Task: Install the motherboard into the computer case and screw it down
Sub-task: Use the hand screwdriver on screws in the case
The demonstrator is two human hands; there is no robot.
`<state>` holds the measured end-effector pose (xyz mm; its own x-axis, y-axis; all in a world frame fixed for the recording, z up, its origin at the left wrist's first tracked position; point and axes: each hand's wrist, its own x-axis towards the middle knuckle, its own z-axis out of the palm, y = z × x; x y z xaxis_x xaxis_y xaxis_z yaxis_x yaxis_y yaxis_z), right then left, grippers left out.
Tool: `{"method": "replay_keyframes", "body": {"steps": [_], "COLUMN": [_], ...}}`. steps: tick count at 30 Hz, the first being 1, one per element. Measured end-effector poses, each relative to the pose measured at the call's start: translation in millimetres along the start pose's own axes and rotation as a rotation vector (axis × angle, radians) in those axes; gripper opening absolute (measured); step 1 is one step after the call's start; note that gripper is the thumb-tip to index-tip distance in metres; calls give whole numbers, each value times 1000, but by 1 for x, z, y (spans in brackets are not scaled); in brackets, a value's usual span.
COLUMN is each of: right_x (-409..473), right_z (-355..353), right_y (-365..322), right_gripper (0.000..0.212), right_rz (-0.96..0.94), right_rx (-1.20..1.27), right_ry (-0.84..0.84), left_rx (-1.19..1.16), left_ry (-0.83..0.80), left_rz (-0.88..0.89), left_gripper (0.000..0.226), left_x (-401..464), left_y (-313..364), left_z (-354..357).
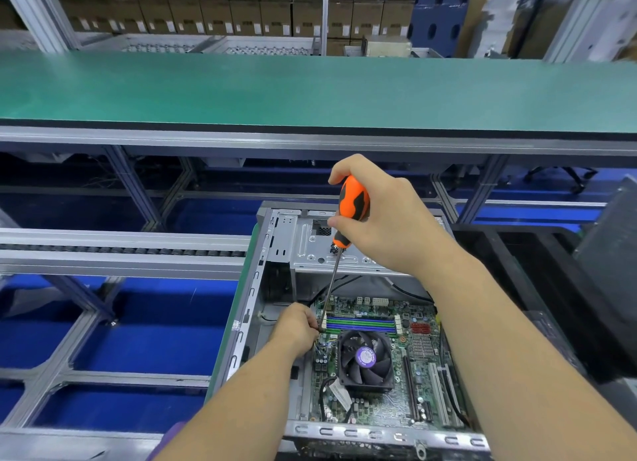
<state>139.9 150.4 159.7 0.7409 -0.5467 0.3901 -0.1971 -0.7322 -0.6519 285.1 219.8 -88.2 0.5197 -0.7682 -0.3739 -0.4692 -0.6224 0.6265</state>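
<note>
The motherboard (382,364) lies flat inside the computer case (275,240), seated toward the case's near edge, its fan cooler (366,360) near the board's middle and the memory slots (360,323) just beyond it. The left hand (296,326) is down inside the case at the board's far-left corner, fingers curled together at the screwdriver tip; whether they pinch a screw or only steady the shaft cannot be told, the tip being hidden. The screwdriver (339,253) runs with its long axis close to upright, tilted so the orange-and-black handle leans toward the far side and slightly right, the tip pointing down and near-left onto that corner. The right hand (382,219) is clamped round the handle, well above the board and over the case's bare metal bay at the far end. Judgement: a corner screw is being driven; the left hand is the nearer to the screw point, so alignment depends on it, while the right supplies the turning. Beyond the case stands a green-topped bench (310,88).
</note>
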Motion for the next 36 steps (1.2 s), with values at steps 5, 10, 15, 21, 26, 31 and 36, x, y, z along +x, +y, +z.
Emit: {"method": "replay_keyframes", "body": {"steps": [5, 10, 15, 21, 26, 31, 36], "right_x": [-1, -1, -2, 0, -1, 2, 3], "right_z": [0, 0, 0, 0, 1, -3, -2], "right_y": [0, 3, 5, 6, 8, 5, 3], "right_gripper": [41, 38, 38, 39, 39, 38, 37], "right_rz": [-8, -2, 11, 2, 6, -5, 3], "right_rx": [8, 8, -1, 3, -8, -1, -1], "right_ry": [1, 23, 27, 23, 10, 36, 13], "left_rx": [-16, -2, 13, 37, 47, 61, 66], "left_ry": [3, 1, -4, -18, -37, -29, -26], "left_rz": [-6, 8, 11, 14, 2, 8, 5], "left_gripper": [38, 33, 30, 26, 25, 30, 31], "left_x": [0, -3, -5, -6, -6, -6, -6], "left_y": [1, 1, 3, 5, 4, 4, 5], "left_z": [1, 0, -1, -2, -2, -2, -1]}}
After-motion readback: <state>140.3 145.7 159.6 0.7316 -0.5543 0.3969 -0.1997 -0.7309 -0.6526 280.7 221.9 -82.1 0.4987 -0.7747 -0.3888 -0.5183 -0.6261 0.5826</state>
